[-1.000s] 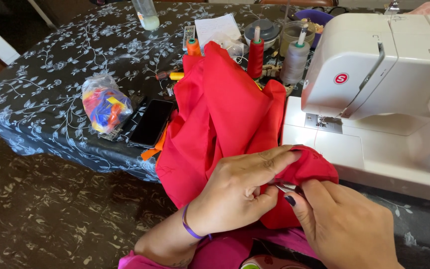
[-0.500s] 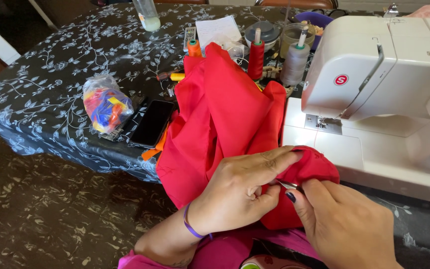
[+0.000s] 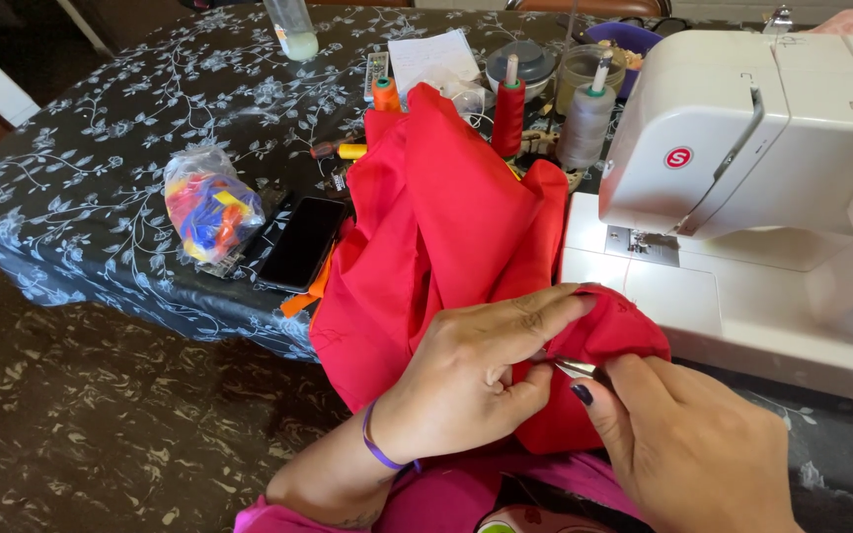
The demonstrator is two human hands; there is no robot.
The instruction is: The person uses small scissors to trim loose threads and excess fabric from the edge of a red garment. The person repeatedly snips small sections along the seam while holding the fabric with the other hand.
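Two hands pinch red fabric (image 3: 446,237) | dark floral tablecloth (image 3: 101,178) | white sewing machine (image 3: 772,197) | mottled brown floor (image 3: 101,424)

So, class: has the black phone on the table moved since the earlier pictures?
No. The black phone lies beside the bag of coloured scraps, near the table edge, as before.

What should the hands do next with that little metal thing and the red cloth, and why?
Probably nudge the metal tip a little further into the red fabric. The right hand holds the tip at the fold, and the left hand pinches that fold firm right beside it, so the spot looks ready.
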